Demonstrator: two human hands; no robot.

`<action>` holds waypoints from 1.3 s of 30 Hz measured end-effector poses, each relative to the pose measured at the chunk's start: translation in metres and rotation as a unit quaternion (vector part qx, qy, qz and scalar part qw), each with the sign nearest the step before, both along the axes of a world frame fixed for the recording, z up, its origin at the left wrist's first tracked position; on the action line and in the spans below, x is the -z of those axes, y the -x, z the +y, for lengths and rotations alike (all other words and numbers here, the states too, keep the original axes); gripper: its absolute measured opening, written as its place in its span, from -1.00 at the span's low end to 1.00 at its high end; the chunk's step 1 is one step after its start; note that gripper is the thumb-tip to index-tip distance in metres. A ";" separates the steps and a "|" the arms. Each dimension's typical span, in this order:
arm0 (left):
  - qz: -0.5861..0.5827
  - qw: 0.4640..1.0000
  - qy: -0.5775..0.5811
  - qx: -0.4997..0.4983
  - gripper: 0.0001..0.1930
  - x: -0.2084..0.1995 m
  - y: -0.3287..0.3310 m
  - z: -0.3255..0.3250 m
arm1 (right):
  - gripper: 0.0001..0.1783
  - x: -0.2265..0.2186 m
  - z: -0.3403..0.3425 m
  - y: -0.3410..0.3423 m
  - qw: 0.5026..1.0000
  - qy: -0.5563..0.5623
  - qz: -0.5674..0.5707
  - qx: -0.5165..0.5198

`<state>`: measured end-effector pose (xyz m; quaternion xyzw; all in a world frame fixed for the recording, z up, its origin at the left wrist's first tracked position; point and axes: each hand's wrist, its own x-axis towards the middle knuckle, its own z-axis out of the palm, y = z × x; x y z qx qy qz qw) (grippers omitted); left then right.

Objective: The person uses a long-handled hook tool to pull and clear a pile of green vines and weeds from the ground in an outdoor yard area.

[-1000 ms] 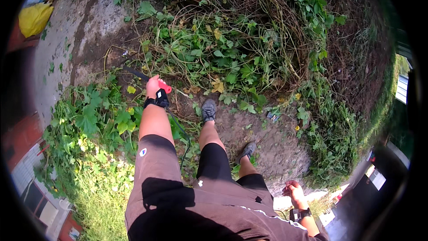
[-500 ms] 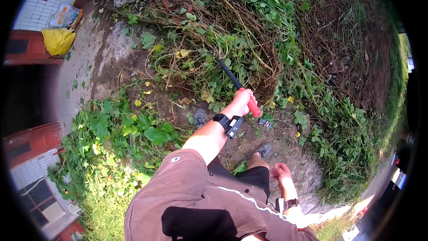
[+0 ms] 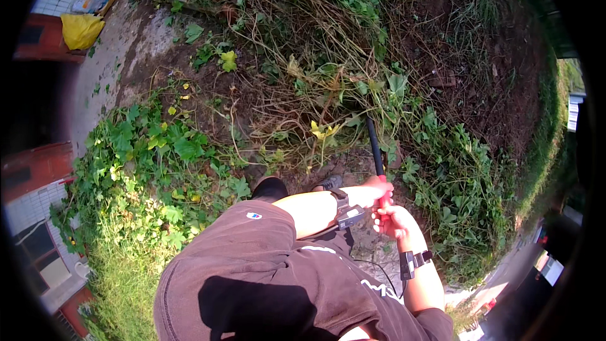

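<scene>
My left hand (image 3: 377,191) is closed around the red grip (image 3: 384,201) of a long-handled tool. Its straight black shaft (image 3: 374,145) runs up and away into the vines, where the tool's head is hidden. Just below, my right hand (image 3: 395,221) has its fingers curled at the lower end of the same red grip. Cut or pulled vines (image 3: 334,104) with green and yellow leaves lie tangled around the shaft's far end.
Leafy plants (image 3: 158,151) grow at the left, and more vines (image 3: 464,177) spread at the right. A yellow sack (image 3: 82,30) stands by the tiled building at the upper left. My shoe (image 3: 331,182) is on the soil near the heap.
The tool has swung right and now stands more upright, its far end among the vines. My right hand has risen to the grip's lower end. The vines have shifted, and my body has turned.
</scene>
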<state>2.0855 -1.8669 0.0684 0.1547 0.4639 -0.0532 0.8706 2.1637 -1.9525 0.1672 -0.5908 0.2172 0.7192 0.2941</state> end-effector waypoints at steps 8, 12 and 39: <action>-0.085 0.972 -0.144 0.164 -0.55 0.089 0.097 0.128 | -0.91 0.091 0.121 0.051 0.976 -0.045 -0.194 -0.092; -0.024 0.991 -0.126 0.048 -0.58 0.084 0.258 0.205 | -0.88 0.089 0.132 0.078 0.978 -0.094 -0.188 -0.012; 0.265 0.943 -0.170 -0.104 -0.80 0.051 0.576 0.057 | -0.90 0.122 0.101 0.125 0.986 -0.071 -0.142 0.057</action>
